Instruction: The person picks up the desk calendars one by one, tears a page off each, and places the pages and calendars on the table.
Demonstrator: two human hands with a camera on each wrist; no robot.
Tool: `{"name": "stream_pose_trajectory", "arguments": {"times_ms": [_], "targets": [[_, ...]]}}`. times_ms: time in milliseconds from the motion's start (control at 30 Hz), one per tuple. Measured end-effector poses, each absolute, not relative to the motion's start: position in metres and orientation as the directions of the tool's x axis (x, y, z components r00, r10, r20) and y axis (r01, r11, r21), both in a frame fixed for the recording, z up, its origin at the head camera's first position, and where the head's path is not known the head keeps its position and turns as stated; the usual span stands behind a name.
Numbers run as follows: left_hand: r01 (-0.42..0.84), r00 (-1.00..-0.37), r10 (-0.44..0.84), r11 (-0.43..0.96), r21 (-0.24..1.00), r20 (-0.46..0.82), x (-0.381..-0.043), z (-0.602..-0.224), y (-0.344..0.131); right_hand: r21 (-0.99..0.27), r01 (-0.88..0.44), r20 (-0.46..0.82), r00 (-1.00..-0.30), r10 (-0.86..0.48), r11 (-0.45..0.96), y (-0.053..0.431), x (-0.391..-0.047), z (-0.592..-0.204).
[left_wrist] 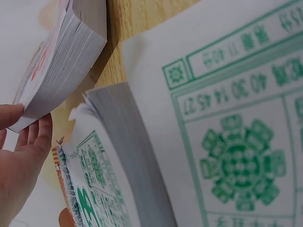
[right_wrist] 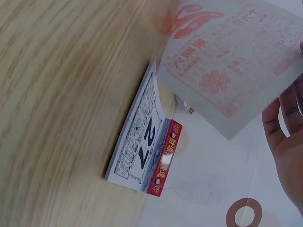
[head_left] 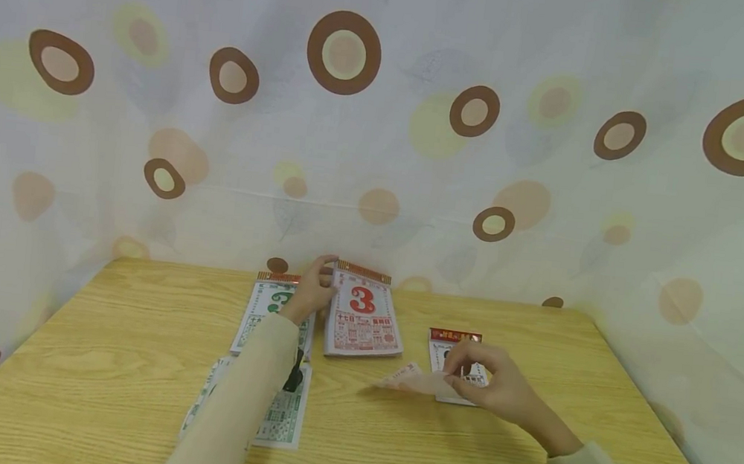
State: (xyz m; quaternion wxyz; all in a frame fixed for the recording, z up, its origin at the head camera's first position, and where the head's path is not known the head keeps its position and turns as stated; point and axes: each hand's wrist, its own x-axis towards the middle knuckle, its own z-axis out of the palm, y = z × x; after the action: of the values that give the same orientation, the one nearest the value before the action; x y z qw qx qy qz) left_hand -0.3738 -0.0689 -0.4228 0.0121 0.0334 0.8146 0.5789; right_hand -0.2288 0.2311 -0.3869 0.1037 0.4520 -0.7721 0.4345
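A thick tear-off calendar (head_left: 364, 317) with a red 3 lies at the back middle of the table. My left hand (head_left: 314, 291) holds its upper left edge, thumb above and fingers below, as the left wrist view (left_wrist: 28, 165) shows. My right hand (head_left: 490, 384) pinches a loose thin page (head_left: 418, 380) with red print, partly see-through in the right wrist view (right_wrist: 232, 61). That page hangs above the table, near a smaller calendar (right_wrist: 142, 146) with a black 27 and a red header. In the head view my right hand partly covers this smaller calendar.
Left of the red calendar lies another calendar (head_left: 256, 318) with green print, partly behind my left arm. In front of it are loose green-printed sheets (head_left: 287, 418). A patterned cloth (head_left: 380, 150) hangs behind the wooden table (head_left: 98, 355).
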Motion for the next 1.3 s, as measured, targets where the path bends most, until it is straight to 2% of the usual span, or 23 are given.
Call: {"name": "stream_pose_trajectory", "arguments": {"times_ms": [400,767,1033,1200,1300], "targets": [[0.054,-0.994,0.111,0.281,0.958,0.024,-0.366,-0.420,-0.069,-0.613,-0.755,0.464,-0.582,-0.668,0.232,0.218,-0.230,-0.398],[0.057,-0.991,0.133,0.282,0.958,0.019,-0.366,-0.424,-0.074,-0.597,-0.772,0.442,-0.545,-0.712,0.220,0.201,-0.225,-0.406],[0.065,-0.991,0.135,0.306,0.950,0.024,-0.364,-0.425,-0.074,-0.551,-0.809,0.425,-0.485,-0.764,0.206,0.191,-0.222,-0.412],[0.051,-0.990,0.143,0.342,0.938,0.002,-0.365,-0.425,-0.073,-0.515,-0.826,0.370,-0.456,-0.810,0.230,0.185,-0.220,-0.416],[0.050,-0.988,0.155,0.349,0.936,-0.005,-0.365,-0.424,-0.072,-0.514,-0.813,0.293,-0.466,-0.835,0.273,0.181,-0.218,-0.418]]}}
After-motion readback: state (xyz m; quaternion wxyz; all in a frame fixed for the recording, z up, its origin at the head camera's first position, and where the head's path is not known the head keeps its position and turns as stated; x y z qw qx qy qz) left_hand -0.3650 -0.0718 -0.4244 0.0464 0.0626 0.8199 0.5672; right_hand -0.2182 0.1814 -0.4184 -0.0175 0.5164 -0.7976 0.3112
